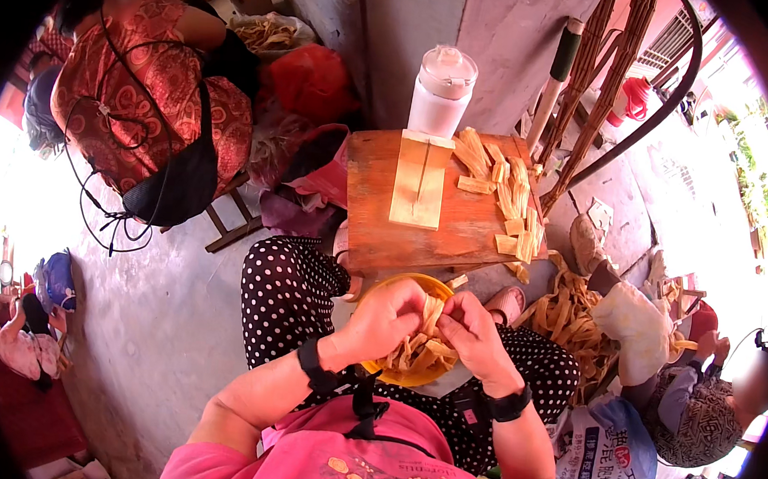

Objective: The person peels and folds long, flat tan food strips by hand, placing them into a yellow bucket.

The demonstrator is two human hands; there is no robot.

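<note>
Between my two hands is a pale yellow, dried-looking fibrous strip (431, 312), held above a yellow basin (402, 381) in my lap. My left hand (384, 318) pinches it from the left with the fingers closed. My right hand (479, 337) grips its other side, thumb and fingers pressed together. More tan strips (416, 356) lie loose in the basin. Ahead stands a small orange-brown wooden table (374, 185). On it lies a light wooden board (412, 192) with a thin dark line along its middle. Flattened strips (514, 191) lie on the table's right side.
A white lidded bottle (441, 92) stands at the table's far edge, by a wall. A heap of strips (579, 315) is on the floor to the right, near a printed sack (605, 446). People sit at left (157, 108) and right (692, 412). Poles (590, 94) lean at back right.
</note>
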